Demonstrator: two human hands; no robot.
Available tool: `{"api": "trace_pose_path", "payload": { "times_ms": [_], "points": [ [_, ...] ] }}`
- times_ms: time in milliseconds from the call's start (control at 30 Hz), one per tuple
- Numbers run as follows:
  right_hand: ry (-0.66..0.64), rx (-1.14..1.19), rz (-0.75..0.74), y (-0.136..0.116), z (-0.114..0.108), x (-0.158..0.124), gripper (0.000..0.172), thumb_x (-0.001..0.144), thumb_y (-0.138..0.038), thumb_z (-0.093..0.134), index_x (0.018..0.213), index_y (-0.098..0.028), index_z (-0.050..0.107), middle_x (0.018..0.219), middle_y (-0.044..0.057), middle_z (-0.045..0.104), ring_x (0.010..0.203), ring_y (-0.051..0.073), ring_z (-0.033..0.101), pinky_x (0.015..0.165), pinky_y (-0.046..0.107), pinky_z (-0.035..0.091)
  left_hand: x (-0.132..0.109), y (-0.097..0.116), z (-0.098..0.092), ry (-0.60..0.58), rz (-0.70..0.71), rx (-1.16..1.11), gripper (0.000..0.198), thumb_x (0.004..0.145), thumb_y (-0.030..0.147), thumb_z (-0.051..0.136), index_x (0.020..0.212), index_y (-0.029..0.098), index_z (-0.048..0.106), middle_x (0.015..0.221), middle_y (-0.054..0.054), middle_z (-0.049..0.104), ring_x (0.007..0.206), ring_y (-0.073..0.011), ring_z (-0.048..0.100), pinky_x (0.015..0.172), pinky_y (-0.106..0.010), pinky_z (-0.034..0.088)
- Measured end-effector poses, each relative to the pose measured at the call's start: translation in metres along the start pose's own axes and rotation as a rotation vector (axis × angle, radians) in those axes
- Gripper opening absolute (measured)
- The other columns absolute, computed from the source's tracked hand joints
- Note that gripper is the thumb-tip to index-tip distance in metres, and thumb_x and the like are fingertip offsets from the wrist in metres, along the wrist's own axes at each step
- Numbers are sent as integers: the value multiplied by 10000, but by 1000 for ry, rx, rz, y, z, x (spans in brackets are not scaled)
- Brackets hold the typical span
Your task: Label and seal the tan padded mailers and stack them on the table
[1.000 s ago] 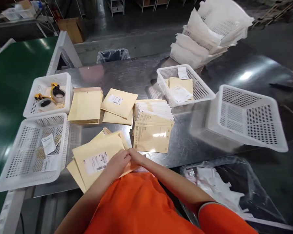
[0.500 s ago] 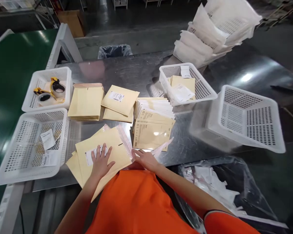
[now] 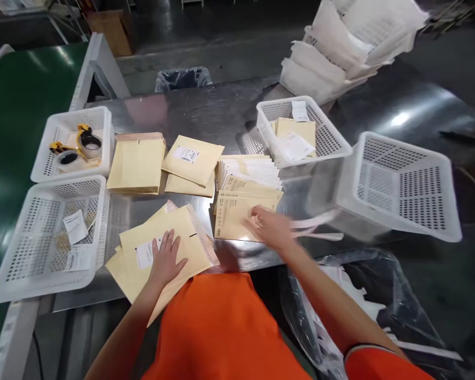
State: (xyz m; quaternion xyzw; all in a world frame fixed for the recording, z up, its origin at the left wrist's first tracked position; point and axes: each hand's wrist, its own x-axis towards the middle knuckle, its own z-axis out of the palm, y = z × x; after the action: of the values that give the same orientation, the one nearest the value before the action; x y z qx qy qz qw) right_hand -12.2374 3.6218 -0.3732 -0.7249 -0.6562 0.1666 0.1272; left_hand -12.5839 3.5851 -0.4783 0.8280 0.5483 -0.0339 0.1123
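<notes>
My left hand (image 3: 167, 259) lies flat with fingers spread on a yellow padded envelope (image 3: 183, 231). Its white label (image 3: 144, 255) shows beside my fingers. Along its right edge runs a pinkish flap (image 3: 203, 235), and other envelopes lie underneath. Blurred by motion, my right hand (image 3: 272, 227) is closed on a whitish peel-off strip (image 3: 319, 220), which trails off to the right. That hand is above a fanned row of printed cards and envelopes (image 3: 231, 214); whether it touches them I cannot tell.
Stacked envelopes (image 3: 136, 163) and labelled envelopes (image 3: 192, 158) lie behind. A basket with tape dispensers (image 3: 106, 132) and another basket (image 3: 13, 264) stand left, near a green conveyor (image 3: 19, 95). Right are more baskets (image 3: 409, 184) and a lined bin (image 3: 396, 295) with scraps.
My right hand has moved right and away from me, off the envelope's flap, with the strip trailing behind it. My left hand stays on the envelope.
</notes>
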Motion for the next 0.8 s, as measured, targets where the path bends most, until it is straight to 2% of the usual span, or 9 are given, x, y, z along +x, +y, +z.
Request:
{"api": "trace_pose_path", "payload": {
  "times_ms": [33,67,133,200,400,500,633,700,800],
  "points": [
    [-226,-33,-42,-17,24,-2,259,885,-449,577,900,-196,628,811,33,681,739,170,603,597,268,311,1,0,2,4,3,-3,637,910,480,418,1457,153,400,1611,-157,180,1484,-342,150,1144,-668,86],
    [-317,-27,-64,-32,48,-3,242,896,-438,571,892,-205,636,778,15,689,728,162,614,581,258,300,2,-1,4,5,3,-7,641,914,481,411,1463,151,388,1608,-161,189,1480,-341,166,1141,-670,100],
    [-437,-46,-106,-56,88,-7,252,948,-417,494,917,-211,636,847,19,715,783,162,636,582,252,293,2,-1,7,8,7,-12,649,915,489,410,1472,159,372,1609,-155,189,1479,-341,169,1140,-669,108],
    [-478,-67,-129,-68,111,-11,277,983,-375,421,955,-200,634,925,46,724,831,173,647,592,257,294,1,-2,8,12,8,-14,654,915,500,411,1479,172,363,1612,-145,181,1481,-335,162,1147,-660,95],
    [-544,-78,-189,-73,117,-8,240,963,-278,430,945,-171,644,921,68,727,819,178,652,615,254,321,0,-1,11,26,-1,-12,666,913,509,412,1487,179,345,1614,-137,176,1485,-326,155,1151,-653,52],
    [-580,-81,-258,-87,127,-12,187,924,-257,485,920,-181,656,903,47,729,827,169,655,633,243,350,0,0,13,44,2,-14,672,911,530,403,1485,183,351,1612,-134,183,1483,-325,161,1154,-645,39],
    [-580,-141,-283,-107,146,-20,244,946,-237,422,1003,-140,638,946,109,715,816,199,668,651,267,403,-1,0,17,75,16,2,679,914,543,382,1490,186,340,1616,-117,179,1481,-326,166,1159,-636,17],
    [-568,-168,-295,-115,153,-4,263,962,-247,392,1063,-135,608,987,127,698,819,216,670,672,287,434,-2,1,19,84,31,18,688,920,538,369,1502,177,313,1614,-115,187,1480,-328,166,1160,-636,-3],
    [-504,-204,-264,-132,160,50,284,967,-186,336,1152,-126,544,1088,159,655,912,243,659,740,323,467,-4,1,21,88,53,44,696,930,526,344,1515,155,277,1609,-118,202,1484,-329,147,1162,-632,-33]
  ]
}}
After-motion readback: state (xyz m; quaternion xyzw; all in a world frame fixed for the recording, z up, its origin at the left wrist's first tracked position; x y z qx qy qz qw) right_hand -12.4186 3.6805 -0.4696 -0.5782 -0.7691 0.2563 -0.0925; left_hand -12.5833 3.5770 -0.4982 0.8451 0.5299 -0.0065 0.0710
